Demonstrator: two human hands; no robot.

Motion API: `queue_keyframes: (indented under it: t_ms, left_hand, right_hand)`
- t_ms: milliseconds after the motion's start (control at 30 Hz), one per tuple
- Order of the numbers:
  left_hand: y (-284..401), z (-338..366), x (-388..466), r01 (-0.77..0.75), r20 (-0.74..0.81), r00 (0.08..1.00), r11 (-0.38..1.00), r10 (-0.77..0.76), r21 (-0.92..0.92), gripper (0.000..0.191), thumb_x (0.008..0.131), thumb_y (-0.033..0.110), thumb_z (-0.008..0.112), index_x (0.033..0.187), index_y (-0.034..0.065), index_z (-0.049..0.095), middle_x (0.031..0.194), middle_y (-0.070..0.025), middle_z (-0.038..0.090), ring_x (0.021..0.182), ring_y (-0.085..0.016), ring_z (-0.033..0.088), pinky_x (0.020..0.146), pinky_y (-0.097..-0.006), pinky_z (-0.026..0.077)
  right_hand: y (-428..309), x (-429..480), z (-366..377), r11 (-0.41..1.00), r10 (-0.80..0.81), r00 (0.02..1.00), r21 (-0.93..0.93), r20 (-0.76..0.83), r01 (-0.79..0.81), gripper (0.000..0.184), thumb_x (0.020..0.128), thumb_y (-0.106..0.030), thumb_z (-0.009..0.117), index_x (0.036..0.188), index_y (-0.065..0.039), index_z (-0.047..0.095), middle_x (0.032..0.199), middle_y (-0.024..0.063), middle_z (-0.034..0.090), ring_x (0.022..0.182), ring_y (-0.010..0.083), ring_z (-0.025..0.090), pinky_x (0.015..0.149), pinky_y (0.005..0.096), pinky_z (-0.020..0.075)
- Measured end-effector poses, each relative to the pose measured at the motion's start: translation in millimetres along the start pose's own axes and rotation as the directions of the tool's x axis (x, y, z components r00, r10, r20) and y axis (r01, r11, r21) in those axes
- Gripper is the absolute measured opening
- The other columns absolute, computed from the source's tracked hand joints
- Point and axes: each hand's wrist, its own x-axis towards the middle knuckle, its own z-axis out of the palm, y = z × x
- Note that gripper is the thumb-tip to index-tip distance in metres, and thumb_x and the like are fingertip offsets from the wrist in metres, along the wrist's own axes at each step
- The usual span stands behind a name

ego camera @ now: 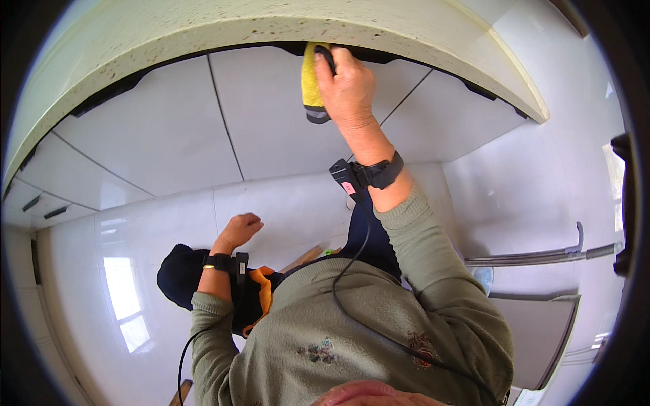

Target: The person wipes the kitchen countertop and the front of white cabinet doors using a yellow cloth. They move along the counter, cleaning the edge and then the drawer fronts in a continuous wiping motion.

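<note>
My right hand [349,83] is closed on a yellow cloth [310,83] with a grey and black edge, held against the top of a white cabinet door [269,101], just under the speckled stone countertop [244,31]. Part of the cloth lies hidden behind the fingers. Lower down and to the left, my left hand [239,231] hangs above the light floor with its fingers curled. Nothing can be seen in it, though its palm is turned out of sight. Both wrists wear black straps with small devices and cables.
White cabinet doors curve along under the countertop, with drawers [45,205] at the far left. The glossy tiled floor [137,238] spreads below them. Metal rods [533,258] and a grey panel [533,330] stand at the right. A wooden piece [304,258] shows beside my body.
</note>
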Motion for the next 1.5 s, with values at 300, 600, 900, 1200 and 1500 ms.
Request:
queue_keyframes:
  t_ms: [300, 600, 900, 1200, 1500]
  left_hand:
    - [46.7, -53.5, -9.0, -0.318, -0.472, 0.881, 0.726, -0.011, -0.609, 0.041, 0.093, 0.031, 0.049, 0.116, -0.0020, 0.055, 0.104, -0.0103, 0.061, 0.100, -0.018, 0.056, 0.087, -0.0308, 0.044]
    - [142.4, -90.7, 0.2, -0.647, -0.591, 0.763, 0.314, 0.264, -0.695, 0.050, 0.096, 0.035, 0.037, 0.134, 0.0019, 0.035, 0.126, -0.0081, 0.047, 0.115, -0.015, 0.044, 0.098, -0.0293, 0.035]
    - [144.1, -81.6, -12.5, -0.561, -0.570, 0.818, 0.316, 0.075, -0.765, 0.042, 0.088, 0.022, 0.061, 0.123, 0.0044, 0.047, 0.107, -0.0032, 0.057, 0.095, -0.011, 0.055, 0.082, -0.0261, 0.048]
    - [66.0, -223.4, -47.3, -0.743, -0.965, 0.162, 0.618, -0.207, -0.257, 0.037, 0.089, 0.023, 0.037, 0.114, -0.0004, 0.049, 0.099, -0.0096, 0.054, 0.089, -0.018, 0.054, 0.077, -0.0289, 0.046]
    - [62.9, -294.1, -39.9, -0.247, -0.964, -0.213, 0.946, 0.158, 0.210, 0.032, 0.082, 0.023, 0.061, 0.105, 0.0015, 0.057, 0.099, -0.0119, 0.060, 0.088, -0.023, 0.059, 0.080, -0.0304, 0.047]
  right_hand:
    - [-52.3, -33.2, 5.7, 0.109, -0.049, 0.594, 0.595, 0.803, -0.796, 0.021, 0.090, -0.013, 0.051, 0.107, -0.003, 0.056, 0.091, 0.0001, 0.058, 0.085, 0.0089, 0.053, 0.075, 0.0235, 0.0446]
    - [-63.1, -39.1, 10.2, 0.352, -0.202, 0.574, 0.605, 0.794, -0.714, 0.017, 0.085, -0.004, 0.050, 0.102, -0.005, 0.056, 0.103, 0.0044, 0.058, 0.096, 0.0155, 0.053, 0.083, 0.0285, 0.0442]
    - [-66.5, -16.3, -8.2, 0.777, -0.622, 0.637, 0.464, 0.457, 0.426, 0.032, 0.070, -0.013, 0.068, 0.100, -0.005, 0.059, 0.118, 0.0156, 0.053, 0.107, 0.0326, 0.052, 0.087, 0.0369, 0.0454]
    - [46.8, 105.1, -111.6, 0.786, -0.537, 0.835, -0.287, 0.125, 0.548, 0.027, 0.085, -0.012, 0.060, 0.110, -0.003, 0.058, 0.122, 0.0121, 0.054, 0.105, 0.0273, 0.054, 0.086, 0.0334, 0.0447]
    - [140.2, 116.1, -102.9, 0.984, -0.046, 0.967, -0.158, 0.252, 0.087, 0.024, 0.088, -0.021, 0.054, 0.104, -0.006, 0.061, 0.106, 0.0078, 0.062, 0.090, 0.0189, 0.059, 0.078, 0.0274, 0.0461]
